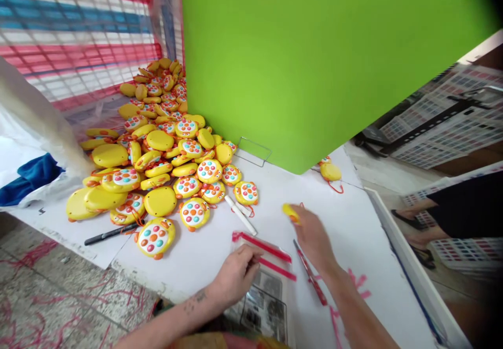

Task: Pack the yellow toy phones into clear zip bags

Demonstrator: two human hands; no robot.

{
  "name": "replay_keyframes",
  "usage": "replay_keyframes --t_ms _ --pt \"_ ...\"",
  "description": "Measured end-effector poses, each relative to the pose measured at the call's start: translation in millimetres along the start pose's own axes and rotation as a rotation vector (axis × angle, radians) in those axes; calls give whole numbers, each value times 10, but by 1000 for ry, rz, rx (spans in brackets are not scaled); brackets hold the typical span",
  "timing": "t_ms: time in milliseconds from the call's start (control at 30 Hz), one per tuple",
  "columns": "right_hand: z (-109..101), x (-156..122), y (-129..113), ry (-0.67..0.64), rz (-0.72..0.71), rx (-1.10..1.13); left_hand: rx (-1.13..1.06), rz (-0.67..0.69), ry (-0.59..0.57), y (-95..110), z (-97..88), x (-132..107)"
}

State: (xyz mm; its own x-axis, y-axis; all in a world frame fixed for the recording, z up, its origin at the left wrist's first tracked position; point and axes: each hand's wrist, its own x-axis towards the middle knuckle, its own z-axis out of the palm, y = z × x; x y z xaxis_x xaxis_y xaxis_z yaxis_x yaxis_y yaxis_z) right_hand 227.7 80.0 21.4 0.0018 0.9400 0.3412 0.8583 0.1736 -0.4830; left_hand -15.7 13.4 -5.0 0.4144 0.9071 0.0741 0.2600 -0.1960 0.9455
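Note:
My right hand (314, 236) is closed around a yellow toy (291, 213), mostly hidden by the fingers. Beneath that hand, a pair of red-handled scissors (311, 275) lies on the white table. My left hand (239, 269) has its fingers curled in over a clear zip bag (288, 317) with red strips at its mouth. Whether those fingers grip anything is hidden. Left of both hands spreads a heap of yellow chick-shaped toys (159, 202) with coloured buttons and orange cords. A white marker (241, 215) lies between the heap and the bag.
A large green panel (298, 76) rises behind the table (188, 265). A black marker (112, 232) lies by the heap's front. One yellow toy (330, 171) sits apart at right. Pink strips (358, 283) lie near my right forearm. A person's legs (432, 223) show at far right.

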Motion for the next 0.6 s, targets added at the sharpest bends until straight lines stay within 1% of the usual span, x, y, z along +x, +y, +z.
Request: replay_keyframes --t_ms 33,67,100,167,200,233,300,433,600 --pt "14 -4 -3 -79 36 59 8 2 2 0 4 1" --pt "26 -15 -10 -117 95 142 15 7 4 -1 10 2" --pt "35 -33 -27 -104 177 253 21 13 7 -3 17 2" --pt "38 -95 -94 -36 358 554 26 15 20 -6 32 3" --pt "33 -136 -145 -29 425 710 22 9 27 -5 37 6" --pt "26 -183 -203 -41 463 832 10 -3 32 -2 40 11" --pt "8 -280 -324 -91 497 970 -33 -33 36 15 37 28" --pt "-18 -446 -509 -125 535 1078 -151 -88 18 100 2 94" --pt "-36 -591 -678 -166 577 1267 -224 -115 12 319 -5 184"
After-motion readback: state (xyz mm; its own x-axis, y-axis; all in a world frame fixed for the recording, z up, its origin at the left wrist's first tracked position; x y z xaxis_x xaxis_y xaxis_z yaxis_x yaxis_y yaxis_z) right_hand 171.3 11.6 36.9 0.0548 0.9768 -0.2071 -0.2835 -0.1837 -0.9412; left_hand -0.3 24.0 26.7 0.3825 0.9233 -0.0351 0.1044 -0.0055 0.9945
